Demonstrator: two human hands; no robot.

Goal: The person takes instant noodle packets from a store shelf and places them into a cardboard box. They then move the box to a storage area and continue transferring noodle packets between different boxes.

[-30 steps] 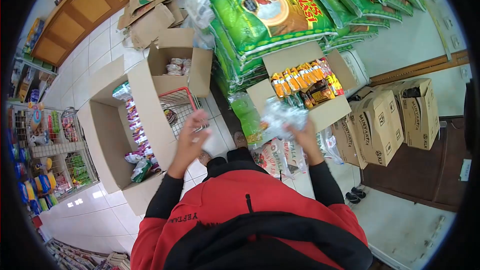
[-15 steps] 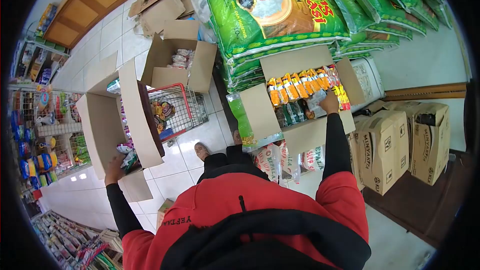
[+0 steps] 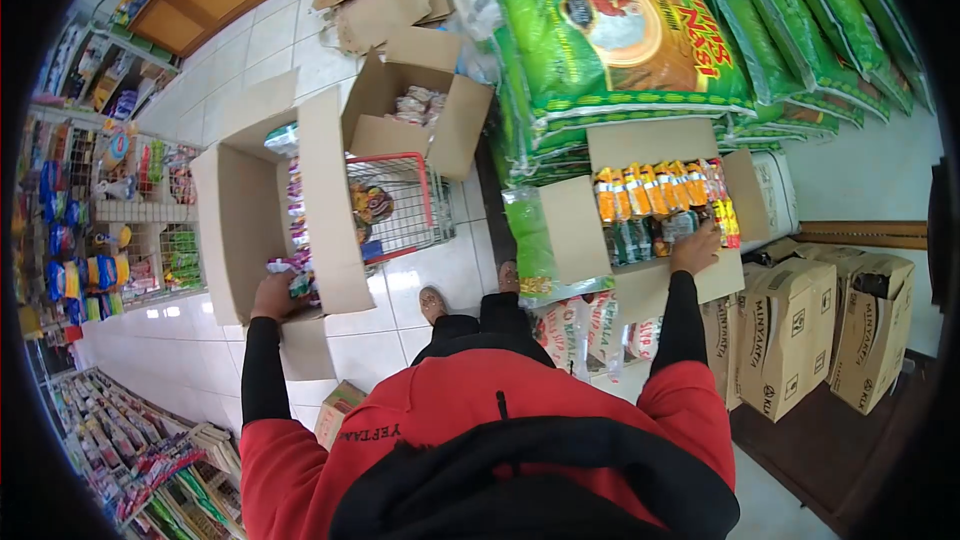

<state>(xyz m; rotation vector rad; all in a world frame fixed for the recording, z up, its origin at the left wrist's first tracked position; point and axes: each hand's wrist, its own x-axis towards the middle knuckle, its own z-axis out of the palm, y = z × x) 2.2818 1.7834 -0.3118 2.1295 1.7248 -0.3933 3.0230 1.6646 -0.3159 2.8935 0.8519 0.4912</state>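
Observation:
My left hand (image 3: 272, 296) reaches into the open cardboard box (image 3: 238, 210) on the left. Its fingers are curled against a purple-and-green packet (image 3: 298, 278) near the box's bottom end; the fingertips are partly hidden. On the right, my right hand (image 3: 697, 249) is inside another open cardboard box (image 3: 575, 230). Its bent fingers are on a clear plastic packet (image 3: 680, 226) with dark contents. Beyond that packet runs a row of orange packets (image 3: 650, 188). Green packets (image 3: 630, 240) lie to its left, and yellow-and-red packets (image 3: 728, 220) line the right end.
A wire basket (image 3: 400, 210) with a red rim stands between the boxes, near a third open carton (image 3: 455, 135). Green rice sacks (image 3: 630, 35) are piled behind the right box. Closed cartons (image 3: 785, 330) stand far right; stocked shelves (image 3: 110, 210) line the left.
The view has shifted, so most things appear farther right. My right hand has moved slightly toward me over the clear packet. My left hand stays beside the purple-and-green packet.

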